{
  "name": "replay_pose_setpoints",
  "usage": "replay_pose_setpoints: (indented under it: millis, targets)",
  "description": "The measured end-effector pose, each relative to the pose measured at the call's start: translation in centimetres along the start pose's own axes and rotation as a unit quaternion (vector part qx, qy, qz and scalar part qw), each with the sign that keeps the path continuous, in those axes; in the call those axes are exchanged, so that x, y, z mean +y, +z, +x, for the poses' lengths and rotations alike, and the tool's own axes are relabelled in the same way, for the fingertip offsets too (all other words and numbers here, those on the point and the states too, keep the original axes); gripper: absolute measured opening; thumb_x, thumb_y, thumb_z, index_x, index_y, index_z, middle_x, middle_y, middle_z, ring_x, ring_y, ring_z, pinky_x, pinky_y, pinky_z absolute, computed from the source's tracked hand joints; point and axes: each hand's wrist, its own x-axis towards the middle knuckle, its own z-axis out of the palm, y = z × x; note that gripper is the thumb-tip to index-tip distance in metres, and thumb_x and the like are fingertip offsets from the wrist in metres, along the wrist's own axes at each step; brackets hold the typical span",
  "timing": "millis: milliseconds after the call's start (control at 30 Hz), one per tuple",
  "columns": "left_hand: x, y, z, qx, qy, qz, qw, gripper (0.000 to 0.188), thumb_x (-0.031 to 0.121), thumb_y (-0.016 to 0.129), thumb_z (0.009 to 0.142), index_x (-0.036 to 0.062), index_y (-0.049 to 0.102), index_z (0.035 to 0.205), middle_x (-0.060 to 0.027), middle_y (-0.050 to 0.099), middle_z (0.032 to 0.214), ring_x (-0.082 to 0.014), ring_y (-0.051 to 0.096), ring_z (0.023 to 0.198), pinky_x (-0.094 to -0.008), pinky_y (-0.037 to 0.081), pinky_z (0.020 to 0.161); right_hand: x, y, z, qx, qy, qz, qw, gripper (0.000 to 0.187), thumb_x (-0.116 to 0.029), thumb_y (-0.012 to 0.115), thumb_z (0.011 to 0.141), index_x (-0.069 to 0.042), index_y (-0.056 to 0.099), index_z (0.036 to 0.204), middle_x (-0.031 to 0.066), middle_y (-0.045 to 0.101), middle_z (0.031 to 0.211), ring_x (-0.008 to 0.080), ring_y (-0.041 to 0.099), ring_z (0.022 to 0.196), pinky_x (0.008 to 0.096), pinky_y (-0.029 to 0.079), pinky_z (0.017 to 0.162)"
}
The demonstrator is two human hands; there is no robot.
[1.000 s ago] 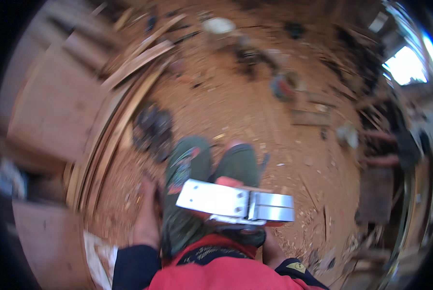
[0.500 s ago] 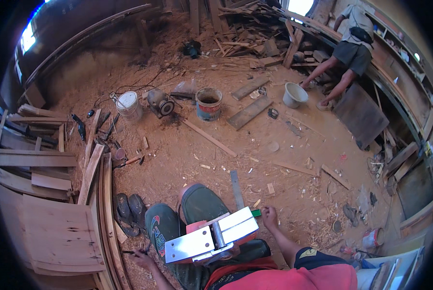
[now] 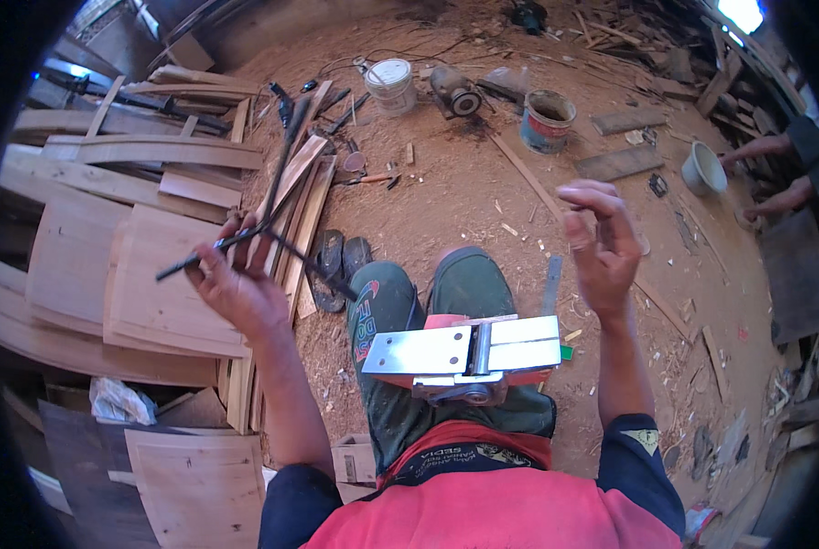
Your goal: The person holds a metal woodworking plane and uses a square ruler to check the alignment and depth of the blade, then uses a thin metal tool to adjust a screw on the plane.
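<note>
My left hand (image 3: pixel 245 291), raised at the left, is closed around a dark three-armed Y socket wrench (image 3: pixel 311 263). One arm of the wrench points up, one toward the lower left, one down toward my knee. Across my lap lies an electric planer (image 3: pixel 419 351), its sole turned up. Two shiny metal plates flank the blade drum (image 3: pixel 481 349), and some of the red body shows beneath. My right hand (image 3: pixel 603 247) hangs in the air to the right of the planer, fingers loosely bent and apart, with nothing in it.
Curved boards (image 3: pixel 172 274) are stacked at my left. Sandals (image 3: pixel 341 256), a hammer (image 3: pixel 368 179) and a steel ruler (image 3: pixel 551 284) lie on the shaving-strewn floor. Ahead are a white bucket (image 3: pixel 391 89), a motor (image 3: pixel 455 90) and a paint bucket (image 3: pixel 547 123). Another person's legs (image 3: pixel 785 174) show at right.
My left hand has risen from beside my leg, with the three-armed wrench now plainly visible in it. My right hand has lifted off my right side. The view has swung left.
</note>
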Motion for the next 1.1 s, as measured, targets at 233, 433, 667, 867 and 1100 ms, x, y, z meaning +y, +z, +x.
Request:
replay_pose_setpoints:
  millis: [233, 433, 667, 867, 1100]
  targets:
    - [2.6, 7.1, -4.0, -0.165, -0.044, -0.025, 0.985, 0.026, 0.026, 0.062, 0.103, 0.0080, 0.051, 0.118, -0.0134, 0.068, 0.104, -0.0287, 0.074, 0.094, -0.0406, 0.070, 0.066, -6.6, 7.8, 5.2, -0.154, -0.295, -0.214, 0.918, 0.029, -0.029, 0.073, 0.093, -0.008, 0.071, 0.112, 0.0093, 0.068, 0.120, 0.0308, 0.061, 0.119, 0.0475, 0.042, 0.108]
    - [3.5, 13.3, -4.7, -0.369, -0.030, 0.107, 0.923, 0.035, 0.021, 0.076, 0.095, -0.0012, 0.064, 0.120, -0.0069, 0.068, 0.107, -0.0105, 0.067, 0.092, -0.0258, 0.061, 0.072, -2.5, 10.2, 6.1, -0.208, -0.193, -0.172, 0.943, 0.032, -0.038, 0.061, 0.100, -0.006, 0.064, 0.105, 0.0122, 0.067, 0.094, 0.0304, 0.064, 0.098, 0.0481, 0.045, 0.093]
    - [3.7, 6.9, -6.0, -0.386, 0.064, 0.170, 0.905, 0.036, 0.016, 0.064, 0.101, -0.0051, 0.060, 0.130, -0.0166, 0.063, 0.129, -0.0254, 0.062, 0.120, -0.0399, 0.048, 0.106, 7.0, 7.0, 6.1, -0.075, 0.272, 0.287, 0.915, 0.030, -0.038, 0.050, 0.104, -0.010, 0.054, 0.093, 0.0020, 0.049, 0.073, 0.0150, 0.051, 0.068, 0.0333, 0.044, 0.066]
    - [1.4, -4.3, -13.1, -0.303, 0.110, 0.366, 0.873, 0.025, 0.021, 0.071, 0.095, -0.0007, 0.068, 0.107, -0.0153, 0.068, 0.102, -0.0302, 0.066, 0.100, -0.0410, 0.051, 0.092, 7.0, 6.3, 4.8, -0.025, 0.349, 0.413, 0.841, 0.027, -0.034, 0.052, 0.103, -0.011, 0.050, 0.089, -0.0024, 0.040, 0.069, 0.0129, 0.044, 0.064, 0.0340, 0.045, 0.068]
    - [0.2, -9.3, -20.7, -0.362, 0.159, 0.458, 0.796, 0.040, 0.040, 0.067, 0.096, 0.0038, 0.068, 0.111, -0.0174, 0.064, 0.115, -0.0385, 0.059, 0.116, -0.0550, 0.042, 0.107, 7.4, 6.3, 3.9, -0.016, 0.366, 0.437, 0.822, 0.026, -0.032, 0.051, 0.103, -0.012, 0.050, 0.087, -0.0024, 0.038, 0.068, 0.0137, 0.044, 0.065, 0.0349, 0.046, 0.072]
